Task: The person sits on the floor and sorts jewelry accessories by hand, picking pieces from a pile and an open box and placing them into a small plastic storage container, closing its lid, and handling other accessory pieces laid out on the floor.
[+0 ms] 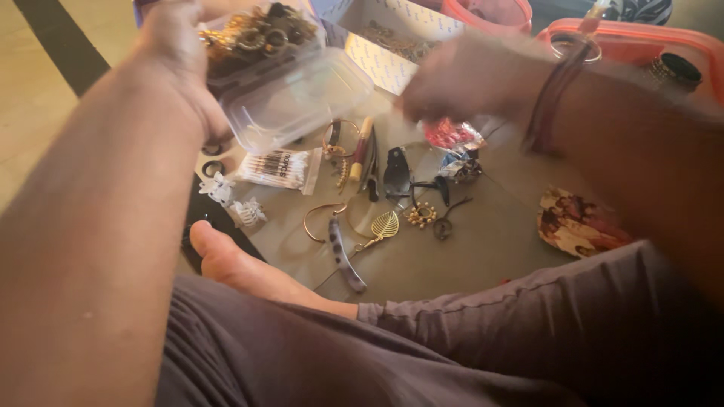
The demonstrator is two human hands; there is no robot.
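A grey cloth (483,249) on the tiled floor (30,113) carries scattered jewellery. The left hand (177,56), at eleven o'clock, grips a clear hinged box (290,90) of rings. The right hand (471,79), at one o'clock, is blurred; its grip cannot be told.

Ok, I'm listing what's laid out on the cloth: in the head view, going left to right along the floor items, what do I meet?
White hair claws → packet of cotton swabs → gold leaf pendant → gold flower brooch → brown patterned hair clip.
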